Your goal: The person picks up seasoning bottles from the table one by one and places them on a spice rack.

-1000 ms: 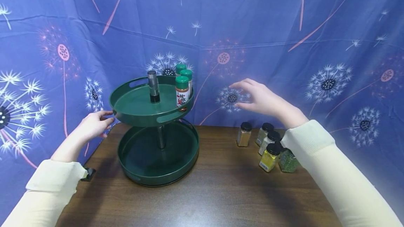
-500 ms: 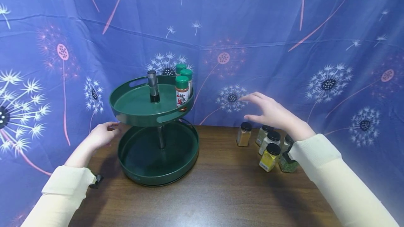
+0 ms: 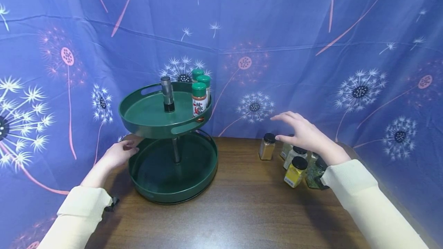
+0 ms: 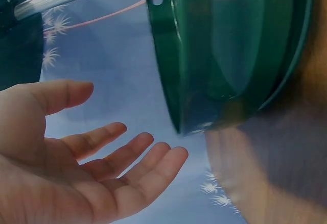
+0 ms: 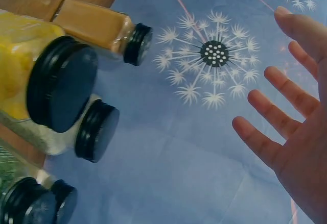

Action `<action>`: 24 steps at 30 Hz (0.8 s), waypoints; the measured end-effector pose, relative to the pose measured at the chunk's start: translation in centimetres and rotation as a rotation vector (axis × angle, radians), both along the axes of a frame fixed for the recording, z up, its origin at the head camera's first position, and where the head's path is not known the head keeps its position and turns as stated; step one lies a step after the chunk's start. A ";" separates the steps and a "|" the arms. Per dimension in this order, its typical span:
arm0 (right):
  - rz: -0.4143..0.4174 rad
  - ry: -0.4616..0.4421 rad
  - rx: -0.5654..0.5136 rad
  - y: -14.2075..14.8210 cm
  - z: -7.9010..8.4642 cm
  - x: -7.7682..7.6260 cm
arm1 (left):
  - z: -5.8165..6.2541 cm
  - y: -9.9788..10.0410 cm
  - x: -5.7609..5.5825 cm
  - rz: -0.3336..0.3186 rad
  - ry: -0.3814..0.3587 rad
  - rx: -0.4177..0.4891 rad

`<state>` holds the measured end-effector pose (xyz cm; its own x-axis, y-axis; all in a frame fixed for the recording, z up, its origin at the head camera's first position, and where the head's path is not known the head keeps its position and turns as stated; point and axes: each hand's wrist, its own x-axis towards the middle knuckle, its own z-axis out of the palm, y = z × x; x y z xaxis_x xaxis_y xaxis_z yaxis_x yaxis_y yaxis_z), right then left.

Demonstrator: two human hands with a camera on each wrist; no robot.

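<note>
A green two-tier turntable rack stands left of centre in the head view, with an upper tray and a lower tray. Beside the left edge of the lower tray is my left hand, fingers loosely bent and holding nothing; the left wrist view shows its palm apart from the tray. My right hand hovers over a group of black-lidded spice jars, fingers spread, nothing in them. Closest below it are a jar of tan powder and a yellow jar. A jar of green herbs stands near the right cuff.
Several green-capped shakers, one a red chili powder shaker, stand at the upper tray's right side. A metal post rises through the rack. Behind the wooden table hangs a blue dandelion-print cloth.
My left hand has moved down and right, from the upper tray's edge toward the lower tray. The right hand has come down and slightly right, closer to the jars.
</note>
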<state>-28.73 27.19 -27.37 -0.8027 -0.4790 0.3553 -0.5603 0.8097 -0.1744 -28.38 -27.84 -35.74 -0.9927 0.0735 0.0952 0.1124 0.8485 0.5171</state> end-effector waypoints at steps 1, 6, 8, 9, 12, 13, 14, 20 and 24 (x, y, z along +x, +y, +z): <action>-0.004 -0.005 0.000 0.1 -0.2 0.0 | -0.2 0.0 0.0 0.008 -0.014 0.008; -0.023 -0.018 0.014 0.6 -1.1 0.3 | -1.5 0.3 -0.1 0.036 -0.075 0.094; -0.036 -0.015 0.023 0.9 -1.7 0.4 | -2.0 0.4 -0.3 0.041 -0.083 0.129; -0.042 -0.011 0.030 1.0 -1.9 0.4 | -2.3 0.3 -0.4 0.043 -0.083 0.145; -0.059 0.005 0.044 1.4 -2.8 0.5 | -2.8 0.1 -0.6 0.052 -0.101 0.185; -0.062 0.010 0.044 1.5 -3.1 0.5 | -2.9 0.1 -0.6 0.056 -0.110 0.201; -0.062 0.020 0.047 1.7 -3.4 0.5 | -3.0 0.1 -0.5 0.059 -0.116 0.216; -0.046 0.026 0.036 2.5 -5.0 0.6 | -3.3 0.1 -0.2 0.075 -0.119 0.255; -0.035 0.041 0.033 3.2 -6.1 0.7 | -3.4 0.3 -0.1 0.079 -0.136 0.275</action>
